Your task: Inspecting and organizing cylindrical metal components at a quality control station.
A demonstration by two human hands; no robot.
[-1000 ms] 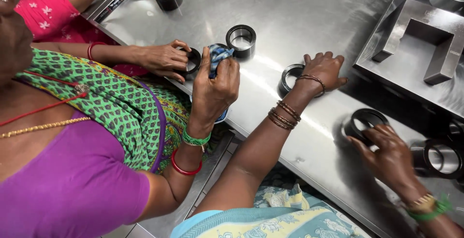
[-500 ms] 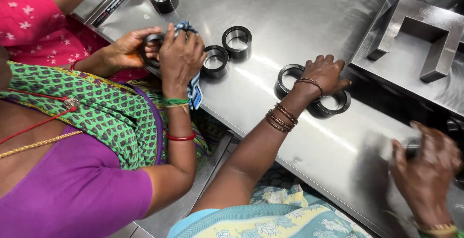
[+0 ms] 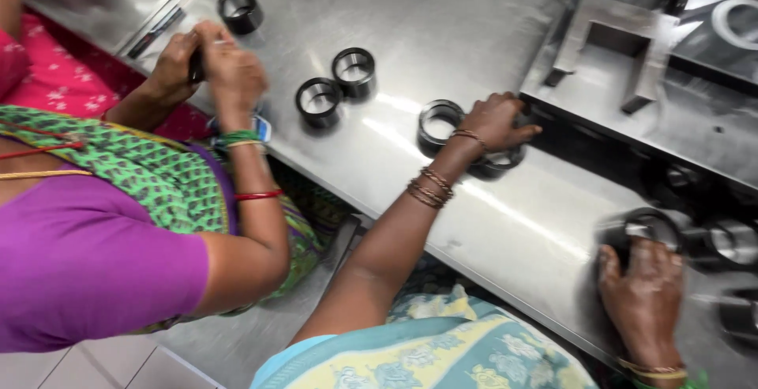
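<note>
Head view, looking down, gives me the steel table [image 3: 442, 33] as the biggest thing, with a square metal fixture [image 3: 600, 65] raised on it at the upper right. A co-worker in purple and green stands at the left, and the co-worker's hands [image 3: 213, 65] are closed together on something dark near the table's edge (too blurred for me to name).

The left hand [image 3: 493, 120] lies palm down with its fingers spread. It rests across the far ring [image 3: 439, 120] and the near ring [image 3: 493, 164] and is clamped on neither. The far ring shows just to the left of the knuckles, and the near ring peeks out below the wrist.

The right hand [image 3: 643, 286] is smeared by motion. Its fingertips reach the near rim of the right ring [image 3: 651, 223], which lies just beyond them, but I cannot tell whether they have hold of it. Two loose rings [image 3: 319, 101] sit side by side, well apart from both hands.

I judge these rings to be machined metal: rigid, heavy for their size, and smooth enough to slip. I would pinch one across its wall, thumb inside the bore and fingers outside. Spanning the outer diameter from above would also work.
</note>
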